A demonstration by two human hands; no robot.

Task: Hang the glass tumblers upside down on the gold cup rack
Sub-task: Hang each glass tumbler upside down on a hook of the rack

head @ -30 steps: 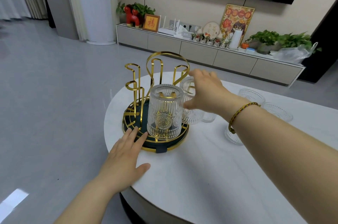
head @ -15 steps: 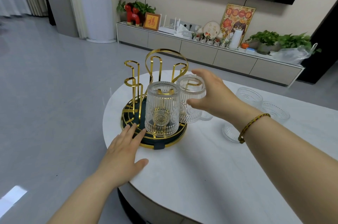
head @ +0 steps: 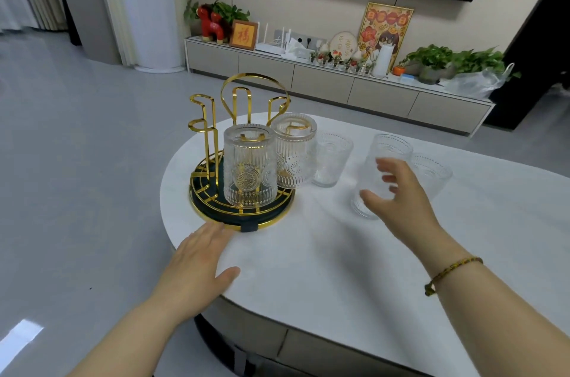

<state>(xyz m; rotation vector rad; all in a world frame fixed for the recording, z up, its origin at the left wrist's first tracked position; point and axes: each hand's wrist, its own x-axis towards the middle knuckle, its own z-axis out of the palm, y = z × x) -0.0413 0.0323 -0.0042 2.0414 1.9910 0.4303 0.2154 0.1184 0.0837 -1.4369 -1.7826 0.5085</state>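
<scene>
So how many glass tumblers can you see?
5: two upside down on the gold rack, front and behind; three upright on the table, at.

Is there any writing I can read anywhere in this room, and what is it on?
"福": one gold character on the small framed red picture on the low cabinet.
Poster: red characters along its top, too blurred to read.
Round plaque: marks too small to read.
Glasses and rack: no writing.

We see our left hand palm-down, fingers straight and together, thumb splayed right, forearm angled in from lower left. Our right hand is raised, fingers curled apart in an unclosed grip holding nothing, beaded bracelet on the wrist.
</scene>
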